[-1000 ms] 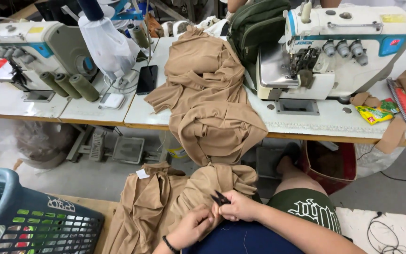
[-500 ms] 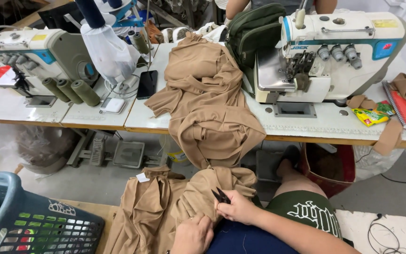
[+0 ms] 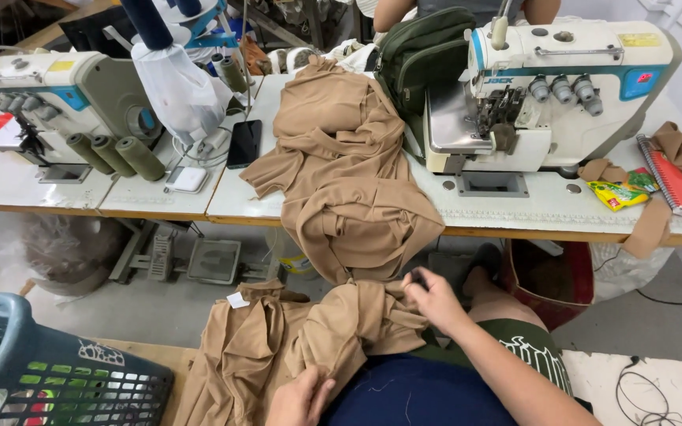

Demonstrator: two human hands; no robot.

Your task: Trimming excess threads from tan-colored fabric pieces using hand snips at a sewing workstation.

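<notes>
We held a tan garment (image 3: 333, 331) bunched across our lap, its folds spilling left toward a blue basket (image 3: 49, 379). Our right hand (image 3: 434, 298) pinched its upper edge with fingers closed, perhaps around a small dark tool we cannot make out, while our left hand (image 3: 301, 398) gripped the lower fabric to steady it. More tan cloth (image 3: 341, 173) draped off the table (image 3: 515, 209) beside a sewing machine (image 3: 546, 87), within reach.
</notes>
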